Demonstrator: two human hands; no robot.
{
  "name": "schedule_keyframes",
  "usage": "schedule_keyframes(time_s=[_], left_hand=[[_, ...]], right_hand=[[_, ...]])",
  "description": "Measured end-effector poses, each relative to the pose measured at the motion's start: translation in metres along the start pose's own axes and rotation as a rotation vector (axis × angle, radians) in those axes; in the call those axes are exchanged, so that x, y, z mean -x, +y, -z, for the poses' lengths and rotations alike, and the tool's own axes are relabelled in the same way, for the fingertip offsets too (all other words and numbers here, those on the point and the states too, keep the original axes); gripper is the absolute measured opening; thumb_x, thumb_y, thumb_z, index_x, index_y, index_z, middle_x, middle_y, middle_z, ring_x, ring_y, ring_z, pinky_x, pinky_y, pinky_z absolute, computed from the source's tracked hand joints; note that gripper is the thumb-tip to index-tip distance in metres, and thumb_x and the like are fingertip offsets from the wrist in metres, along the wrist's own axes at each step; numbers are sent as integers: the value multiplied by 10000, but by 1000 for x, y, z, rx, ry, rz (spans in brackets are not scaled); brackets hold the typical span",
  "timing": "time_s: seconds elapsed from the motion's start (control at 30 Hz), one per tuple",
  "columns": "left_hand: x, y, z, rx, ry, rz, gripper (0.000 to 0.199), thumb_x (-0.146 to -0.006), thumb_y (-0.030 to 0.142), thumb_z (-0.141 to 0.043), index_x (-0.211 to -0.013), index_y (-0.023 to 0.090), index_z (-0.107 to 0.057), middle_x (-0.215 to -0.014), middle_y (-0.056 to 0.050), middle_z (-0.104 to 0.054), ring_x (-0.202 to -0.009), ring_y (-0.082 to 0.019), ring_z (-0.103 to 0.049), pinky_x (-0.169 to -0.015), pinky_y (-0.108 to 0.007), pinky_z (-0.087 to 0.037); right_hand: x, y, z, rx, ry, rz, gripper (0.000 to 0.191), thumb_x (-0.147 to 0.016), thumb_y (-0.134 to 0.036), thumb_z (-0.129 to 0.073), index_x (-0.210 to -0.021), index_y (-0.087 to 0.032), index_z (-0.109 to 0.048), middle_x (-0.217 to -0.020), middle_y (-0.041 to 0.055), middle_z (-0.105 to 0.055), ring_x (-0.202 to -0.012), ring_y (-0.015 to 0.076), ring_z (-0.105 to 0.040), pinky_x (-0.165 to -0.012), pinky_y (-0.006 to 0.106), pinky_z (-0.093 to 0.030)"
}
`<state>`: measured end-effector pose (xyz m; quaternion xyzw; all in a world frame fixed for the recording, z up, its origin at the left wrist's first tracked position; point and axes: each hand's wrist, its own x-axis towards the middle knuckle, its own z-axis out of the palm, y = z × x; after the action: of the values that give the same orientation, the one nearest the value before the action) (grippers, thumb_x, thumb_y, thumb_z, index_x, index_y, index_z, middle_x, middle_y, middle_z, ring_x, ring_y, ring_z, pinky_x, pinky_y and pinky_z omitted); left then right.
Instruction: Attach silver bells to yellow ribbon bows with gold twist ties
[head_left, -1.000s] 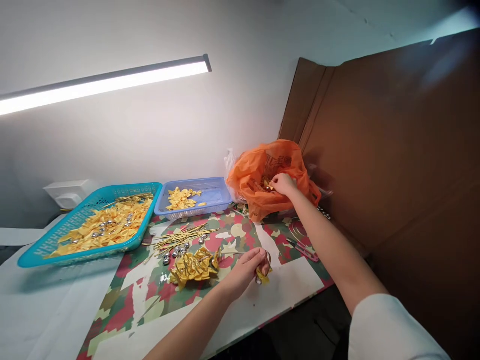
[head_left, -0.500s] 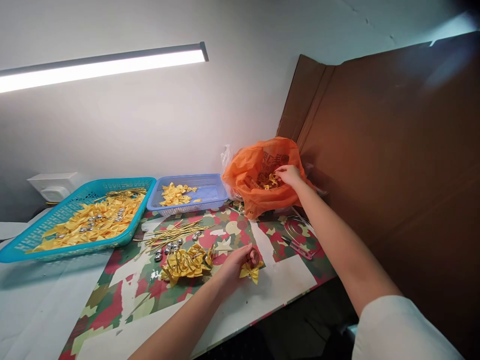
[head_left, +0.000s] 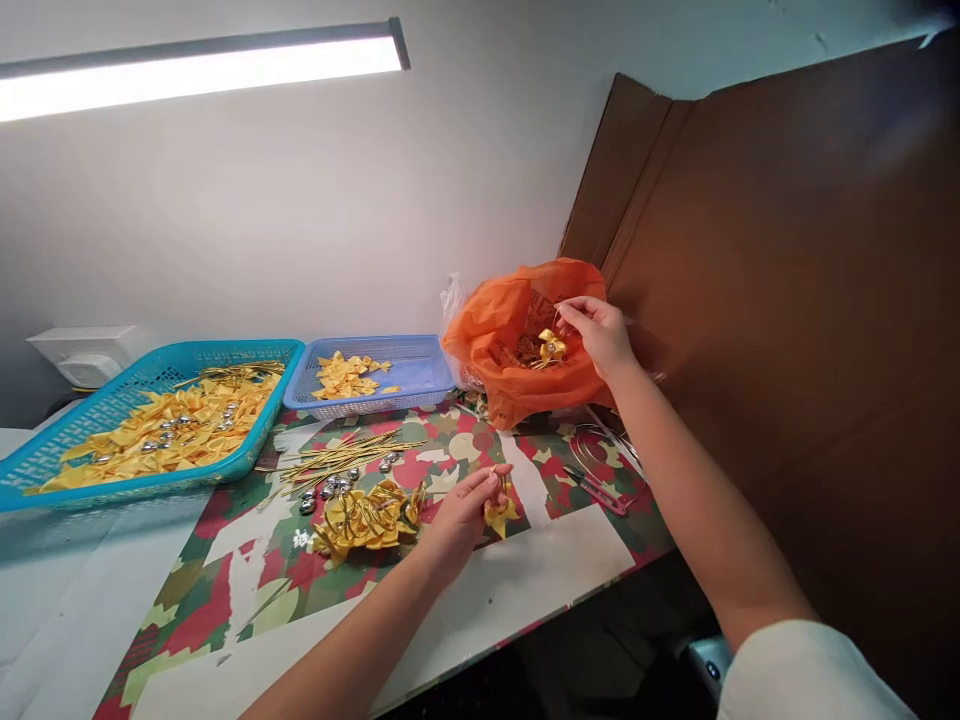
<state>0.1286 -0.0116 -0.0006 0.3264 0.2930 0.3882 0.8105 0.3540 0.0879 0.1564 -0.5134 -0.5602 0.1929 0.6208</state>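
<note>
My right hand (head_left: 600,335) pinches the thin stem of a yellow ribbon bow (head_left: 552,347) with a silver bell at its middle. The bow hangs over the mouth of an orange plastic bag (head_left: 517,385), where more gold pieces lie inside. Low over the table's front part, my left hand (head_left: 469,515) is closed on another yellow ribbon bow (head_left: 499,517), which dangles below the fingers by a gold loop. Left of that hand lies a pile of yellow bows with gold ties (head_left: 367,520). Silver bells (head_left: 335,486) and gold twist ties (head_left: 349,458) are just behind the pile.
A teal basket (head_left: 247,462) of yellow bows and bells stands at the left. Beside it is a blue basket (head_left: 420,372) with fewer bows. Pink-handled snips (head_left: 596,490) and coiled wire (head_left: 589,447) lie at the right. A cardboard panel (head_left: 757,280) rises on the right.
My right hand has lifted a yellow bow up from the bag's contents. My left hand has shifted slightly up, its bow still hanging. The camera view has tilted a little.
</note>
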Motion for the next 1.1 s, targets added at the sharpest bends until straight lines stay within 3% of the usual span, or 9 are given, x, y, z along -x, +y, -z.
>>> schedule_keyframes(time_s=[0.2, 0.43, 0.6, 0.73, 0.87, 1.1], left_hand=[[-1, 1, 2, -52, 10, -81, 622, -678, 450, -808, -1232, 218, -649, -872, -22, -638, -605, -73, -405, -567, -213, -326], [5, 3, -3, -279, 70, -216, 695, -705, 424, -787, -1341, 273, -551, -976, -32, -634, -801, -142, -533, -682, -256, -396], [2, -2, -8, -325, 30, -257, 565, -732, 390, -769, -1249, 232, -603, -915, -21, -608, -813, -142, -536, -742, -264, -429], [-2, -6, -9, -324, 43, -250, 349, -737, 424, -754, -963, 176, -660, -837, -15, -604, -755, -138, -529, -677, -252, -421], [-3, -6, -8, -409, 91, -225, 315, -749, 449, -729, -753, 158, -607, -695, 22, -534, -617, -99, -442, -562, -224, -331], [2, -10, -7, -531, 99, -218, 321, -797, 450, -673, -705, 162, -562, -614, 45, -443, -556, -85, -360, -514, -225, -259]], right_hand=[[45, -13, -21, -164, -158, -90, 266, -652, -411, -781, -696, -175, -665, -556, -28, -601, -511, 82, -523, -528, 216, -459], [90, -2, -24, -189, -307, -144, 244, -720, -399, -747, -741, -169, -668, -561, -31, -604, -518, 84, -532, -524, 212, -449], [112, 23, -34, -252, -394, -195, 242, -735, -393, -740, -733, -164, -661, -572, -30, -610, -518, 83, -539, -514, 211, -459], [122, 37, -44, -344, -442, -255, 264, -700, -401, -765, -705, -163, -650, -551, -32, -611, -497, 88, -550, -487, 213, -468], [129, 50, -50, -409, -414, -327, 280, -681, -409, -778, -714, -163, -648, -548, -37, -613, -454, 86, -548, -450, 213, -467], [131, 70, -45, -338, -183, -358, 289, -648, -422, -789, -701, -173, -651, -556, -25, -624, -500, 101, -574, -497, 230, -522]])
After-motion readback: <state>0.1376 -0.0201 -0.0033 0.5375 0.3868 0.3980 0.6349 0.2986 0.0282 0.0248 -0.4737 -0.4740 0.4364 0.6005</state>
